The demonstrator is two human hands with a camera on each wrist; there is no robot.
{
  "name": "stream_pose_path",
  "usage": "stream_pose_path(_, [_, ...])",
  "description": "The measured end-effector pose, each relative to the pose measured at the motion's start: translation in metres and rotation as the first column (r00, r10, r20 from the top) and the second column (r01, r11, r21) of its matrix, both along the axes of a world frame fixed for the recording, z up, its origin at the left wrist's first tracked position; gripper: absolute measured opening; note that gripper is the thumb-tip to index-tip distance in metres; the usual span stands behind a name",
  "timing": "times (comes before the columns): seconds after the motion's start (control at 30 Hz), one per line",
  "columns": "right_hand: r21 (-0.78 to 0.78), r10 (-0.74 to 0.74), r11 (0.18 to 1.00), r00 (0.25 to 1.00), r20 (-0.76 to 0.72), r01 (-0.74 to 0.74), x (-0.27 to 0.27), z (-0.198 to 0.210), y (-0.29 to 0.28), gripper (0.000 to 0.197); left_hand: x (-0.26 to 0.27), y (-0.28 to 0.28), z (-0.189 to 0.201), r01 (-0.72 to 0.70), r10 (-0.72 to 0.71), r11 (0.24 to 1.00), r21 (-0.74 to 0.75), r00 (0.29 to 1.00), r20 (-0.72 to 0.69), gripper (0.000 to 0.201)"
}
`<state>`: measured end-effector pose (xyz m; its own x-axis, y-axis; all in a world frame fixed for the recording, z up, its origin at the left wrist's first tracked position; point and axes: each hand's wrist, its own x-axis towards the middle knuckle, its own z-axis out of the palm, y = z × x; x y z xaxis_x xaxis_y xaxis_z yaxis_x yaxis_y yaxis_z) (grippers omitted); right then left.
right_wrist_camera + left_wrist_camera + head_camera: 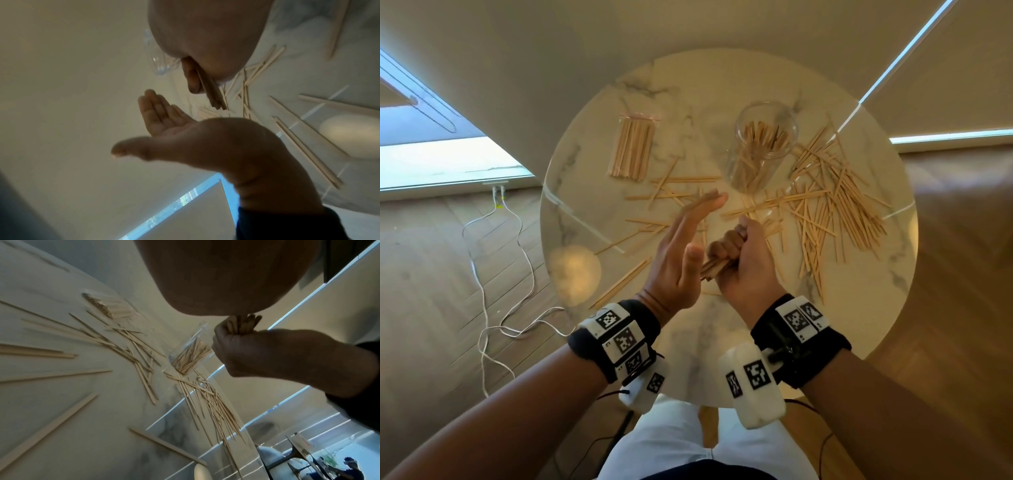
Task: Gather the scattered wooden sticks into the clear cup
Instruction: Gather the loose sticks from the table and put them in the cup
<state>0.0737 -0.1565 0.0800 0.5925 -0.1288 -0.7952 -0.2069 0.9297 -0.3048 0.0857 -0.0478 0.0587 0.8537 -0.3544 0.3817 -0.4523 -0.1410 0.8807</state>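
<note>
My right hand (pixel 736 253) grips a bundle of wooden sticks (pixel 714 267) in a fist above the near middle of the round marble table (pixel 859 308). In the right wrist view the bundle (pixel 213 91) juts down from the fist. My left hand (pixel 685 246) is flat and open just left of it, palm toward the stick ends, holding nothing. The clear cup (pixel 760 147) stands beyond the hands, partly filled with sticks. Scattered sticks (pixel 835 205) lie thick to the right of the cup, with more sticks (pixel 654 219) spread left of the hands.
A packed bundle of sticks in clear wrap (pixel 631 147) lies at the table's far left. White cables (pixel 493 274) trail over the wooden floor left of the table. The table's edge runs close to my wrists.
</note>
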Motion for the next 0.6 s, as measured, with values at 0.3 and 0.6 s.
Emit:
stream_pose_path(0.3, [-0.451, 0.5, 0.763, 0.865, -0.045, -0.464, -0.004, -0.009, -0.014, 0.031, 0.028, 0.01, 0.003, 0.047, -0.044, 0.998, 0.052, 0.997, -0.066, 0.064])
stream_pose_path(0.6, [-0.62, 0.793, 0.368, 0.582, -0.18, -0.693, -0.015, -0.009, -0.023, 0.032, 0.049, -0.002, 0.012, 0.221, -0.148, 0.922, 0.319, 0.96, -0.237, 0.027])
